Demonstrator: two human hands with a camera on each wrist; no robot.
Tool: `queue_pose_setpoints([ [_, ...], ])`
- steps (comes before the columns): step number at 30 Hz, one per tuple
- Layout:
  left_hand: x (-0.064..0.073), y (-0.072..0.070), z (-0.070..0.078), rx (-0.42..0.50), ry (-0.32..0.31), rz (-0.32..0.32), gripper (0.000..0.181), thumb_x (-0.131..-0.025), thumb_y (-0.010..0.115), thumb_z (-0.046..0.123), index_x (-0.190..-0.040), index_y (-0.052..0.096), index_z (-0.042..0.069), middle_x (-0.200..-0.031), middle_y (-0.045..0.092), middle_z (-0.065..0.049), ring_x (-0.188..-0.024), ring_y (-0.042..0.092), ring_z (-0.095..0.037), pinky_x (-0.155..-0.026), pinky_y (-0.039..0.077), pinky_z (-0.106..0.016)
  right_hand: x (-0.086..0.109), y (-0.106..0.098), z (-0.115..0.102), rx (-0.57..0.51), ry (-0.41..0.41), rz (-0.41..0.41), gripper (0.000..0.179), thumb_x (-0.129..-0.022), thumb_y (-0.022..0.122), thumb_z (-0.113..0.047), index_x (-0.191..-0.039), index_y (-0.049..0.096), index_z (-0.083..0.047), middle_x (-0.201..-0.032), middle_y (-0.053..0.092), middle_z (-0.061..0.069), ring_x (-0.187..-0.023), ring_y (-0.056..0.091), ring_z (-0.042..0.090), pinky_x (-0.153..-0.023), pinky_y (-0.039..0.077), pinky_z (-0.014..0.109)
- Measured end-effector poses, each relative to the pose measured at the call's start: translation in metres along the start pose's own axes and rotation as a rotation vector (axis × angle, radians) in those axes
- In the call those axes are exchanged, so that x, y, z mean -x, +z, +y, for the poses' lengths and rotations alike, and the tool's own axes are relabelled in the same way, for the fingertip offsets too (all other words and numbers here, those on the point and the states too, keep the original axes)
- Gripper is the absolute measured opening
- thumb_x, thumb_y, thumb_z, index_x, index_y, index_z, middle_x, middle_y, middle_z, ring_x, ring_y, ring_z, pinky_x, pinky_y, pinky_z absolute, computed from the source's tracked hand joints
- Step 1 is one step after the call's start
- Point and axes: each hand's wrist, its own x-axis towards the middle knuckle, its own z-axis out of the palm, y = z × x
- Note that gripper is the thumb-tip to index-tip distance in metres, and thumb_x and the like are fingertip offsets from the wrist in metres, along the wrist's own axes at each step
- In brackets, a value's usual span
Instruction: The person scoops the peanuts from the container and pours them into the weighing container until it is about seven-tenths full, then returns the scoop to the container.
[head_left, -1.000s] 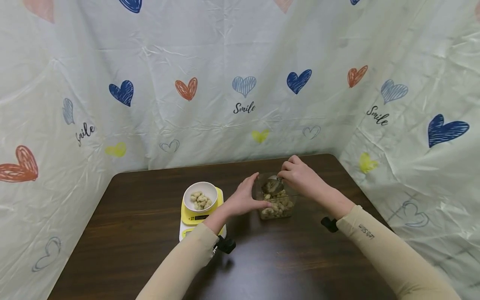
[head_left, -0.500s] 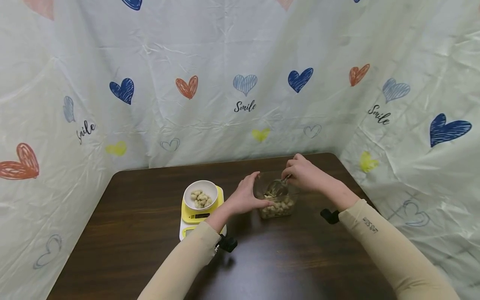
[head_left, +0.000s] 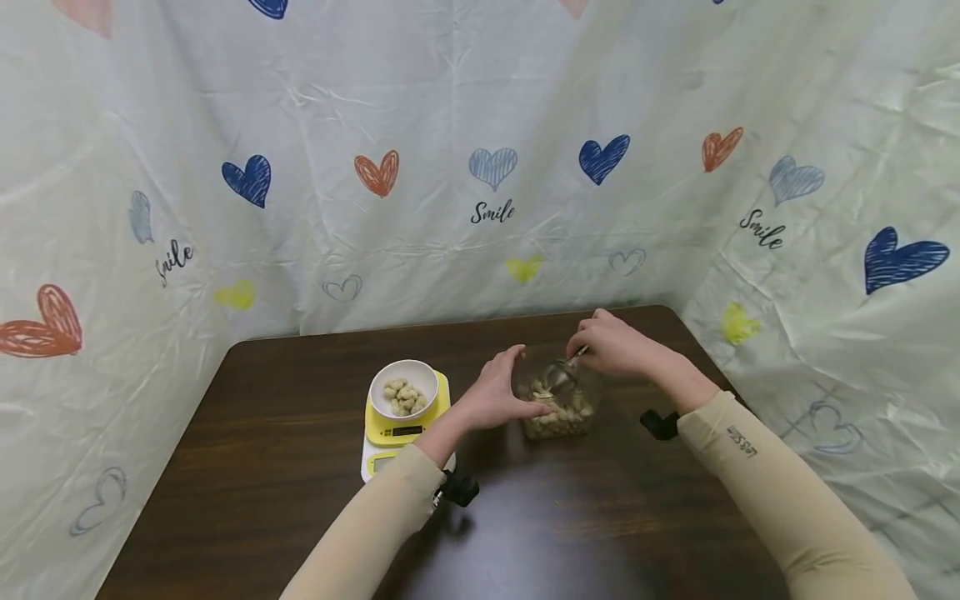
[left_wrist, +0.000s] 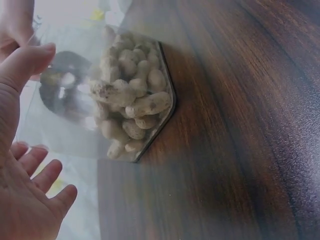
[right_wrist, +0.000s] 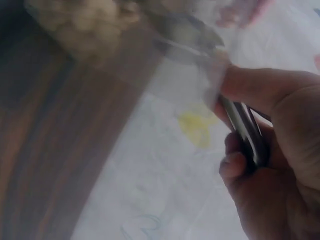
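My left hand (head_left: 495, 396) spans a corner of a clear plastic container (left_wrist: 60, 132), thumb against the near wall and fingers along the left side; its outer fingers are loosely spread in the left wrist view. Unshelled peanuts (left_wrist: 132, 95) fill the container's lower part. Above its right side, my right hand (head_left: 611, 346) grips the handle of a metal scoop (head_left: 560, 377). The scoop's rounded bowl is inside the container, tilted over the peanuts. In the right wrist view, thumb and fingers wrap the shiny handle (right_wrist: 245, 130).
To the left, a white bowl (head_left: 405, 369) with several peanuts stands on a yellow-and-white kitchen scale (head_left: 385, 432). My left forearm partly covers the scale. The dark wooden table (head_left: 277, 433) meets a white curtain (head_left: 420, 275) printed with hearts behind and at the sides.
My right hand has shifted slightly right, and the scoop's bowl has moved right and down among the peanuts. My left hand has stayed at the container.
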Motion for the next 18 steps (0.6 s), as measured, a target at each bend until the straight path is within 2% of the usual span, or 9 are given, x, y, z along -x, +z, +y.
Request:
queue_pose_setpoints([
  [4,0.000,0.002,0.002,0.005,-0.001,-0.002,0.110,-0.080,0.084,0.054,-0.162,0.022,0.015,-0.154,0.040,-0.004,-0.145,0.033,-0.028,-0.111,0.038,-0.047,-0.001,-0.006,0.001,-0.050,0.005,-0.028,0.012,-0.089,0.079,-0.007,-0.097,0.080,-0.016,-0.095,0.068,-0.004,-0.087,0.054,0.018,-0.082,0.037,0.043],
  [10,0.001,0.001,0.002,0.006,-0.010,0.005,0.108,-0.081,0.085,0.049,-0.162,0.023,0.014,-0.154,0.040,-0.005,-0.145,0.032,-0.029,-0.111,0.038,-0.048,-0.002,0.004,0.002,-0.037,0.026,-0.058,0.009,-0.091,0.078,-0.010,-0.098,0.080,-0.016,-0.095,0.067,-0.003,-0.084,0.051,0.018,-0.082,0.036,0.042],
  [13,0.000,0.002,0.001,-0.003,-0.009,0.006,0.107,-0.081,0.085,0.049,-0.162,0.023,0.014,-0.153,0.040,-0.005,-0.145,0.032,-0.029,-0.111,0.038,-0.047,-0.001,0.006,0.004,-0.038,0.031,-0.058,0.010,-0.092,0.077,-0.011,-0.099,0.080,-0.017,-0.096,0.067,-0.004,-0.086,0.050,0.017,-0.082,0.037,0.042],
  [18,-0.002,0.002,-0.001,0.008,0.006,0.007,0.108,-0.080,0.086,0.047,-0.161,0.023,0.014,-0.153,0.040,-0.005,-0.143,0.035,-0.025,-0.110,0.038,-0.044,-0.001,-0.003,0.008,-0.072,0.046,-0.043,0.010,-0.092,0.078,-0.014,-0.100,0.080,-0.019,-0.098,0.067,-0.005,-0.091,0.054,0.019,-0.087,0.040,0.047],
])
